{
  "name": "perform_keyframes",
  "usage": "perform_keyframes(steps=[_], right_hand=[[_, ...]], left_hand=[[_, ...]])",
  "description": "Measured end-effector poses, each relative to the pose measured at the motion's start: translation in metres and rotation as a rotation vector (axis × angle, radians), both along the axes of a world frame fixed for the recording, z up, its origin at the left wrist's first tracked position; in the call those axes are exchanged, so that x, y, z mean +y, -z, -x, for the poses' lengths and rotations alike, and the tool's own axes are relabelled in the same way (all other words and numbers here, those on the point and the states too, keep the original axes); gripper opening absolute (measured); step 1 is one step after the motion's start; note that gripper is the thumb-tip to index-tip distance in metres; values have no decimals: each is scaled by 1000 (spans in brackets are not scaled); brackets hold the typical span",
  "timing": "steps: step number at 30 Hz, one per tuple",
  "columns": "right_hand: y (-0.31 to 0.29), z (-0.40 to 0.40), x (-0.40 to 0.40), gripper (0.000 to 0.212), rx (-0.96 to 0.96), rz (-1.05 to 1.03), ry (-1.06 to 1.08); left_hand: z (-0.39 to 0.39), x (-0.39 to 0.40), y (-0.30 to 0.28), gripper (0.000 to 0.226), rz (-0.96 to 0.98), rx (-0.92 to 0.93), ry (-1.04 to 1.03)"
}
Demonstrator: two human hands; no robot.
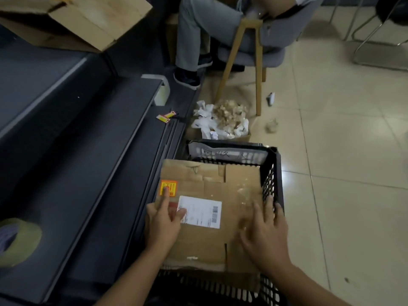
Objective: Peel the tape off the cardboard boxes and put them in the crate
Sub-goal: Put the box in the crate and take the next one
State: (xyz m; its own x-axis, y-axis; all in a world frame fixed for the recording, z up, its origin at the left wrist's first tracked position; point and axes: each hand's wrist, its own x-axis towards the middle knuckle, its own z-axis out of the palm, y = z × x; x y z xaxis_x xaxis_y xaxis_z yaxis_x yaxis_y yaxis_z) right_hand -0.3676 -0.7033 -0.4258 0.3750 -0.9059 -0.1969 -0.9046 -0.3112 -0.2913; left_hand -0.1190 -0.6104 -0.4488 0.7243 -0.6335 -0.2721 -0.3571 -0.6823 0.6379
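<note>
Cardboard box (212, 215) feels light and stiff; our flat open left hand (162, 224) and right hand (265, 235) press it into the crate (272, 171); grab edges at 3 and 9 o'clock.

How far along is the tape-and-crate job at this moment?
Done: one flattened cardboard box lies in the black crate. In hand: left hand and right hand press it flat, fingers spread. Left: its white label and orange sticker remain; another box waits on the upper step.
</note>
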Motion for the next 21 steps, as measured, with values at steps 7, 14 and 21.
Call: perform_keyframes(steps=[7, 14, 21], right_hand=[[33, -15, 25, 72, 82, -136, -325], [57, -31, 23, 62, 67, -335, -274], [74, -42, 17, 68, 6, -355, -209]], left_hand=[[33, -14, 4, 71, -317, -396, 237], [37, -43, 14, 79, -323, -368, 205], [23, -53, 29, 55, -90, -218, 11]])
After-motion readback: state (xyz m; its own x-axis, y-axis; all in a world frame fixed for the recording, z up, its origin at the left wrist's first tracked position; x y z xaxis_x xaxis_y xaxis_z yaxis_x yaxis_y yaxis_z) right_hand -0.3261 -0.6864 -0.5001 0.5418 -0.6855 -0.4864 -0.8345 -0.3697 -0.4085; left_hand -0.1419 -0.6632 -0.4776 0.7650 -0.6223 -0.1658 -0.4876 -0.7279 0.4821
